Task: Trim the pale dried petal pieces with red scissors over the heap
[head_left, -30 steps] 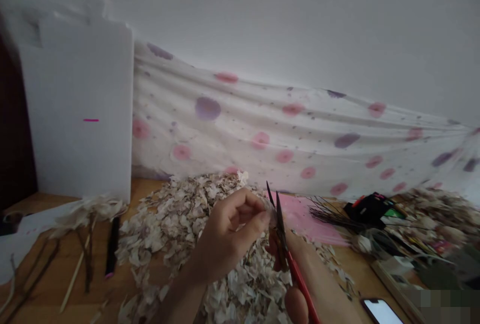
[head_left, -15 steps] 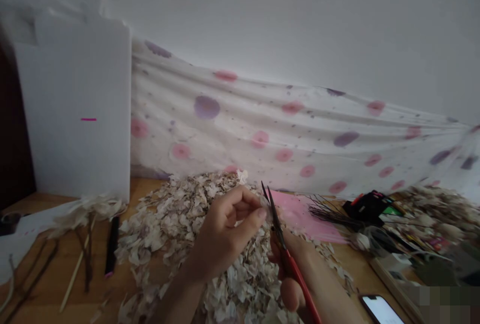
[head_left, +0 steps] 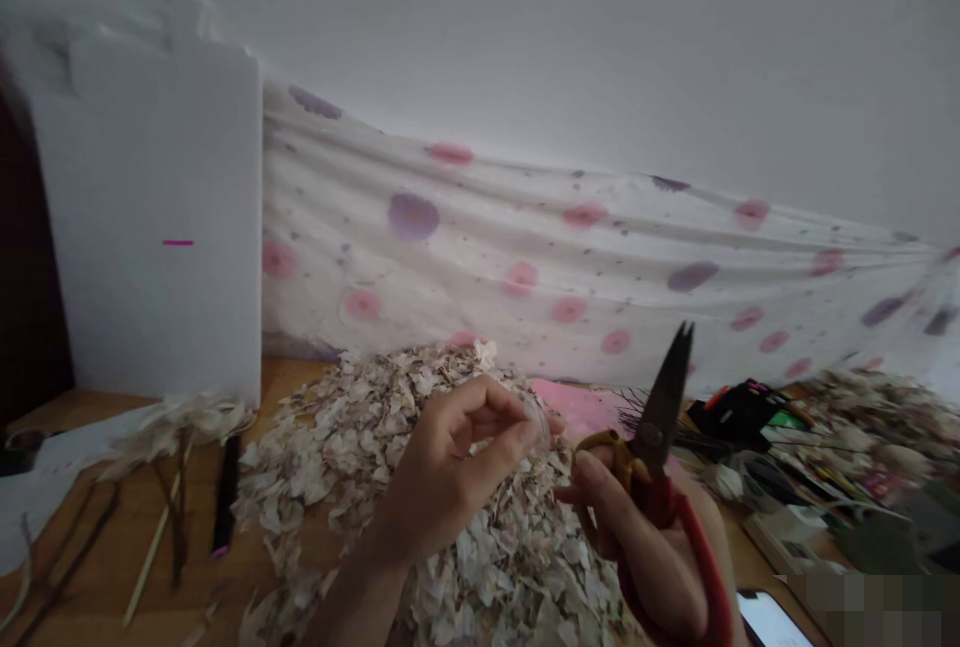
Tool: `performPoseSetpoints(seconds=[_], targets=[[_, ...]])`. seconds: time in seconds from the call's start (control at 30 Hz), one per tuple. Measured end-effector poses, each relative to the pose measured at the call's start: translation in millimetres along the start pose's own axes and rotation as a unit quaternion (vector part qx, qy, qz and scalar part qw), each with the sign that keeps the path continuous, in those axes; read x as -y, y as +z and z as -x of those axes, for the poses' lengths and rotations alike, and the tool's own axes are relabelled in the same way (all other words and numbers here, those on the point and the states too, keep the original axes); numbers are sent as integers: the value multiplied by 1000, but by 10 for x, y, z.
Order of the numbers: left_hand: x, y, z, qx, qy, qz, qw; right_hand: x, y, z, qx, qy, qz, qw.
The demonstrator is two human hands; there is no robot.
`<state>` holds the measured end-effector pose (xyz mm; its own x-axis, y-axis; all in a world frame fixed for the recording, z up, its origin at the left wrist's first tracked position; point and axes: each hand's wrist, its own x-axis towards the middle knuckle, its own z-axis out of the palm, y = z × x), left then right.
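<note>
My left hand point(head_left: 450, 457) hovers over a heap of pale papery flakes point(head_left: 360, 467), pinching a thin, translucent curved piece point(head_left: 536, 419) between thumb and fingertips. My right hand point(head_left: 645, 557) grips a pair of scissors point(head_left: 652, 457) with red handles and dark pointed blades. Those blades stand upright, a short way to the right of the pinched piece and not touching it. A yellow part shows near the pivot. Fingers hide most of the handles.
A white board point(head_left: 150, 217) and polka-dot cloth point(head_left: 525, 267) stand behind the wooden table point(head_left: 292, 377). Pink paper point(head_left: 577, 407) lies beyond the heap. On the left are a black marker point(head_left: 225, 497) and papery flowers on stems point(head_left: 176, 427). A phone point(head_left: 772, 619) and cluttered materials point(head_left: 862, 437) lie right.
The scissors have swung right, away from the pinched piece, and their blades now point upward. My right hand has turned and moved right. My left hand has barely moved.
</note>
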<state>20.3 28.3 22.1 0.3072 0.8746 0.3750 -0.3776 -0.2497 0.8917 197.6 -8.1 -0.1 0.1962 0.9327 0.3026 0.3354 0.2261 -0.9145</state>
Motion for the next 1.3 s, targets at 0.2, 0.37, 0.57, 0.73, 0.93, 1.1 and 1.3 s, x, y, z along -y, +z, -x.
performPoseSetpoints(seconds=[0.2,0.37,0.57,0.73,0.93,1.1,1.3], targets=[[65,106,-10,1,2,-14,1000,-48,-16,7,25,14,-121,992],[134,174,-19,-5,20,-3,1000,1,36,35,25,54,-118,991],[124,120,-5,25,-3,39,999,137,73,59,35,73,-187,979],[133,71,-30,131,-46,119,983,90,46,-16,164,67,-274,945],[139,113,-48,104,7,119,987,4,93,-108,327,72,-408,849],[101,109,-29,25,6,83,996,-41,35,-117,264,67,-325,906],[134,67,-53,-52,9,-12,999,-380,-172,-273,186,-45,-147,970]])
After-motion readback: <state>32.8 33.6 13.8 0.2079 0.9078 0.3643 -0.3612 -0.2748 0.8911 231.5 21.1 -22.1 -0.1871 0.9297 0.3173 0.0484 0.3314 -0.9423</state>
